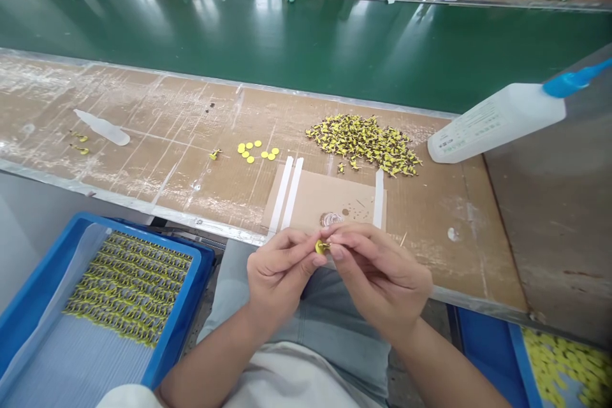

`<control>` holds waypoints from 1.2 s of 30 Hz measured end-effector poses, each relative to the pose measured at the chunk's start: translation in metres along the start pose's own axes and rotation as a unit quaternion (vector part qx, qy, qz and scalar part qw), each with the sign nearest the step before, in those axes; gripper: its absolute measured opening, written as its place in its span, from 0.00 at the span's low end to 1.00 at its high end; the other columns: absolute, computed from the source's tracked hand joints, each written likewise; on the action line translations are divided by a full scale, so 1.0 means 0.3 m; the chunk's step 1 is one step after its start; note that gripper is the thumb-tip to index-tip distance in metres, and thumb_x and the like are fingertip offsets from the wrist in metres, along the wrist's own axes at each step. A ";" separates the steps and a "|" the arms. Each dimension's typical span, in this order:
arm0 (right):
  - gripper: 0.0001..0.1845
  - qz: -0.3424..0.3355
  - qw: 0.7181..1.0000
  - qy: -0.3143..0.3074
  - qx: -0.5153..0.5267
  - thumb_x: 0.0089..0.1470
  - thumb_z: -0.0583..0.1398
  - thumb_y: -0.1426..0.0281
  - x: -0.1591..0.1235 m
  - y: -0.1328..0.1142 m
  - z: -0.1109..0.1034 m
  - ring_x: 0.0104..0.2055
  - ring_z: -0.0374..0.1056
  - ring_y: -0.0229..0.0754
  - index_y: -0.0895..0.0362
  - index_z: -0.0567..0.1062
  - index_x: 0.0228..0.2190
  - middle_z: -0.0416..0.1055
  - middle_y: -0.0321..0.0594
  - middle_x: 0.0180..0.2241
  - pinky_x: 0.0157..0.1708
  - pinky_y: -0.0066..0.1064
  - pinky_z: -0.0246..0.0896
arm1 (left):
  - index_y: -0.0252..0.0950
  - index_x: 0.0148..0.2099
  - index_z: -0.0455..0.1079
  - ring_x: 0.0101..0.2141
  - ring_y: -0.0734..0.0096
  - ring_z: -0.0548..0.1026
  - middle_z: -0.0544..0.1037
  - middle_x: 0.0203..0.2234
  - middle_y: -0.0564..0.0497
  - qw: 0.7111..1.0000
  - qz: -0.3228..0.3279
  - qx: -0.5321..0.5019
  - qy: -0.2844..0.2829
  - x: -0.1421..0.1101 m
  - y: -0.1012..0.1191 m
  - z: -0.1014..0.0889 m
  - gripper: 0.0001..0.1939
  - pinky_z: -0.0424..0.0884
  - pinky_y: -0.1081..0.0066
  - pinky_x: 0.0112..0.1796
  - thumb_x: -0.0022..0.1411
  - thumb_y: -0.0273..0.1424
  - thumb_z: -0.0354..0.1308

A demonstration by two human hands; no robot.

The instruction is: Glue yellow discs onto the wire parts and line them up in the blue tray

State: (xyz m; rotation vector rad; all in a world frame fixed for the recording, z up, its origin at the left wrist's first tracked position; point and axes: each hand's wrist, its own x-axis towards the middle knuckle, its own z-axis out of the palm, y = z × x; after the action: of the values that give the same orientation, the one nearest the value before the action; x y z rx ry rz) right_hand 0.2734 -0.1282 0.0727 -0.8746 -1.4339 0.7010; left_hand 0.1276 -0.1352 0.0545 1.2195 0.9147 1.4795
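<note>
My left hand (277, 268) pinches a small yellow disc (319, 247) by its edge, over the front edge of the bench. The fingertips of my right hand (385, 277) are closed on a tiny yellow-and-dark figure (327, 246), which meets the disc. How firmly the two are joined is hidden by my fingers. Just beyond my hands, a cardboard sheet (354, 194) carries a clear glue-like blob (331, 219). Farther back is a heap of small yellow-and-black figures (366, 143). Several loose yellow discs (250, 159) lie to its left.
A large white bottle (497, 124) with a blue nozzle leans at the right. At lower left, a blue tray (81, 222) holds rows of figures on discs; another tray (521, 363) at lower right holds yellow discs. A green conveyor belt (239, 38) runs behind the bench.
</note>
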 end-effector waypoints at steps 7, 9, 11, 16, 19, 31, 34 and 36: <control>0.17 0.024 0.999 -0.023 -0.007 0.55 0.65 0.85 -0.002 -0.002 -0.016 0.40 0.78 0.44 0.53 0.82 0.42 0.80 0.41 0.39 0.42 0.36 0.77 | 0.44 0.51 0.81 0.32 0.73 0.76 0.79 0.31 0.49 1.000 -0.002 0.010 -0.016 -0.002 -0.004 -0.018 0.18 0.75 0.76 0.34 0.61 0.22 0.67; 0.16 0.028 0.999 -0.023 -0.014 0.56 0.65 0.83 -0.004 0.000 -0.018 0.40 0.78 0.44 0.52 0.82 0.41 0.80 0.41 0.38 0.41 0.36 0.77 | 0.44 0.51 0.81 0.32 0.73 0.76 0.79 0.31 0.49 1.000 -0.005 0.014 -0.013 -0.005 -0.004 -0.019 0.17 0.75 0.75 0.34 0.61 0.23 0.67; 0.15 0.031 0.999 -0.020 -0.015 0.57 0.65 0.82 -0.006 0.003 -0.017 0.39 0.78 0.44 0.52 0.82 0.41 0.81 0.41 0.38 0.41 0.35 0.78 | 0.44 0.51 0.81 0.31 0.72 0.77 0.79 0.31 0.49 1.000 -0.006 0.018 -0.008 -0.006 -0.003 -0.017 0.17 0.76 0.75 0.34 0.61 0.23 0.67; 0.14 0.037 0.999 -0.017 -0.011 0.57 0.65 0.81 -0.009 0.015 -0.007 0.39 0.78 0.44 0.52 0.82 0.41 0.81 0.41 0.38 0.41 0.35 0.77 | 0.44 0.50 0.81 0.31 0.72 0.76 0.79 0.30 0.49 1.000 -0.011 0.023 0.001 0.002 0.005 -0.014 0.16 0.75 0.74 0.33 0.61 0.24 0.67; 0.14 0.048 0.999 -0.017 0.000 0.57 0.65 0.81 -0.008 0.019 0.008 0.39 0.78 0.42 0.51 0.83 0.41 0.81 0.40 0.39 0.41 0.32 0.76 | 0.43 0.49 0.82 0.31 0.72 0.76 0.79 0.29 0.48 0.999 -0.017 0.029 0.007 0.007 0.013 -0.028 0.14 0.75 0.74 0.33 0.61 0.25 0.68; 0.11 0.068 0.997 -0.042 0.019 0.59 0.66 0.76 0.023 0.022 0.123 0.37 0.79 0.42 0.49 0.84 0.40 0.81 0.39 0.38 0.39 0.32 0.77 | 0.43 0.47 0.82 0.32 0.69 0.77 0.81 0.31 0.48 0.995 -0.039 0.041 0.076 -0.006 0.023 -0.116 0.12 0.75 0.72 0.34 0.60 0.28 0.69; 0.10 0.069 0.997 -0.044 0.015 0.59 0.66 0.76 0.024 0.030 0.146 0.38 0.78 0.42 0.50 0.83 0.40 0.81 0.40 0.38 0.40 0.32 0.77 | 0.42 0.47 0.82 0.30 0.70 0.77 0.81 0.29 0.48 0.996 -0.027 0.038 0.077 0.004 0.031 -0.137 0.12 0.75 0.72 0.33 0.60 0.28 0.69; 0.09 0.078 0.996 -0.048 0.012 0.60 0.66 0.75 0.027 0.034 0.159 0.39 0.79 0.43 0.51 0.83 0.39 0.81 0.40 0.38 0.41 0.33 0.77 | 0.42 0.47 0.82 0.30 0.70 0.77 0.81 0.30 0.48 0.996 -0.037 0.032 0.076 0.012 0.033 -0.152 0.12 0.76 0.72 0.33 0.60 0.29 0.69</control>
State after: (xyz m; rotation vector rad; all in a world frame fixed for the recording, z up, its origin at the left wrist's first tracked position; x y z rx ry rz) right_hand 0.2272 -0.1117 0.0656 -0.9531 -1.4492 0.8867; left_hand 0.0809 -0.1326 0.0549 1.1184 1.1052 1.5083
